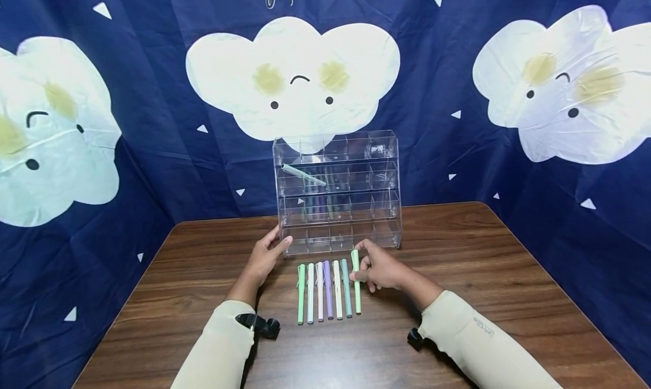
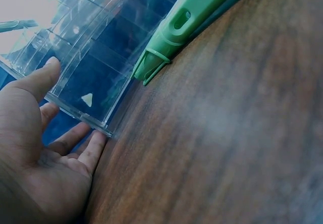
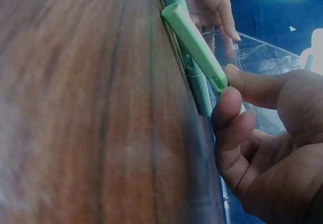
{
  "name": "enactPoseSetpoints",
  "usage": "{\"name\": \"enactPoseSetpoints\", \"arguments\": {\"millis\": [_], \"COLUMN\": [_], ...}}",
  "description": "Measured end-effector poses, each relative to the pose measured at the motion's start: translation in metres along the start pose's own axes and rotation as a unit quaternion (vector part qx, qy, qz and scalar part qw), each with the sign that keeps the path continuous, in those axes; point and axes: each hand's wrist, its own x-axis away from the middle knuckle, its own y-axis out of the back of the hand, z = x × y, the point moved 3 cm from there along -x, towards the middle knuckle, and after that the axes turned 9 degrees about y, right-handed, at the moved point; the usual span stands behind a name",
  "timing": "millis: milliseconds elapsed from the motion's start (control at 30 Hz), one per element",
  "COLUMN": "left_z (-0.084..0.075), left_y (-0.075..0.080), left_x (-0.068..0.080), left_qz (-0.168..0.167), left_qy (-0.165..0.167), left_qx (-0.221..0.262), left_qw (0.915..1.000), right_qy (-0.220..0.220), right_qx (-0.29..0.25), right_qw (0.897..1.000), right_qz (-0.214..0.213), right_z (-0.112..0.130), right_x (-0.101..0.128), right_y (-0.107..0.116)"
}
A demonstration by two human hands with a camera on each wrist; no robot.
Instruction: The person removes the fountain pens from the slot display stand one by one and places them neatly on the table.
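Left hand [image 1: 265, 257] lies open against the rack [image 1: 338, 192] corner, steadying it; right hand [image 1: 378, 269] pinches green pen [image 1: 355, 281], lifting its end.

Pens [image 1: 328, 290] in a row on table [image 1: 483, 276], organizer [image 1: 337, 192] behind them, one pen [image 1: 303, 174] inside it
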Motion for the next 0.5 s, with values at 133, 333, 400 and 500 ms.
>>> {"name": "enactPoseSetpoints", "arguments": {"millis": [133,333,400,500], "left_z": [-0.001,-0.001,-0.001,-0.003], "left_y": [0.0,0.0,0.0,-0.001], "left_x": [0.0,0.002,0.002,0.002], "left_qz": [0.003,0.01,0.01,0.01], "left_qy": [0.0,0.004,0.005,0.004], "left_qx": [0.001,0.005,0.002,-0.002], "left_qw": [1.0,0.9999,0.9999,0.9999], "right_qy": [-0.008,-0.018,-0.022,-0.028], "right_qx": [-0.017,-0.072,-0.084,-0.094], "right_qw": [1.0,0.997,0.996,0.995], "right_qz": [0.003,0.016,0.016,0.01], "right_z": [-0.009,-0.017,-0.019,-0.023], "right_x": [-0.001,-0.002,-0.002,-0.003], "right_y": [0.0,-0.005,-0.006,-0.008]}}
